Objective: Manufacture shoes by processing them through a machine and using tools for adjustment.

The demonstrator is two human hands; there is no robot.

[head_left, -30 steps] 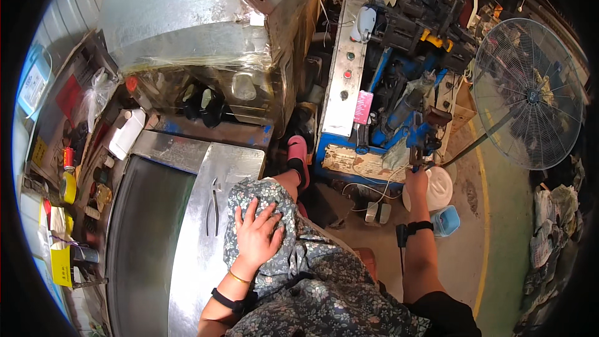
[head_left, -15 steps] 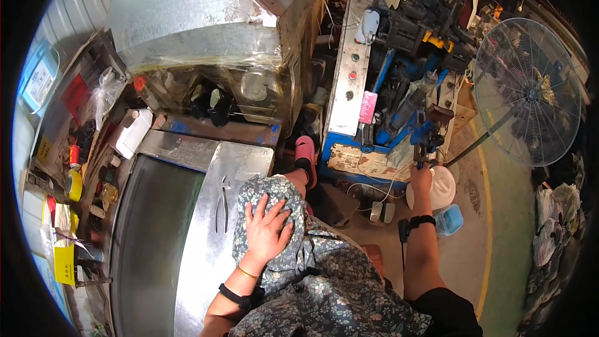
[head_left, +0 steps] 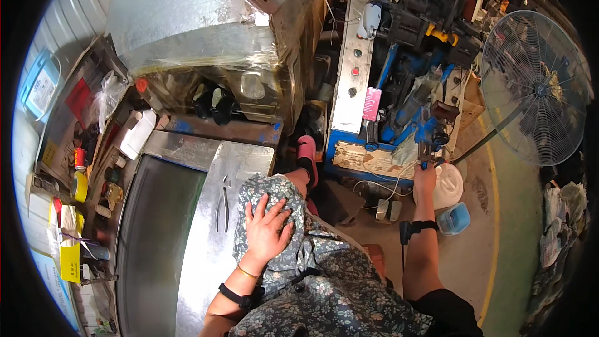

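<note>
My left hand (head_left: 268, 228) lies flat on my floral-clothed knee, fingers spread, holding nothing. Beside that knee, a pair of metal pincers (head_left: 222, 207) rests on a bare metal sheet (head_left: 203, 256). My right arm reaches forward, and my right hand (head_left: 425, 178) is closed at the near end of a blue machine (head_left: 405, 126) with dark, greasy parts. A small blue part shows at its fingertips. What the fingers grip is mostly hidden by the hand.
A large floor fan (head_left: 538, 90) stands at the right. Below the machine are a white plastic drum (head_left: 447, 186), a blue container (head_left: 453, 219) and a pedal (head_left: 388, 210) with a cable. A dark belt (head_left: 159, 237) runs at the left, beside a cluttered shelf (head_left: 100, 196).
The view has shifted slightly, so the machine and fan sit a little further right. My left hand stays on the knee; my right hand remains at the machine.
</note>
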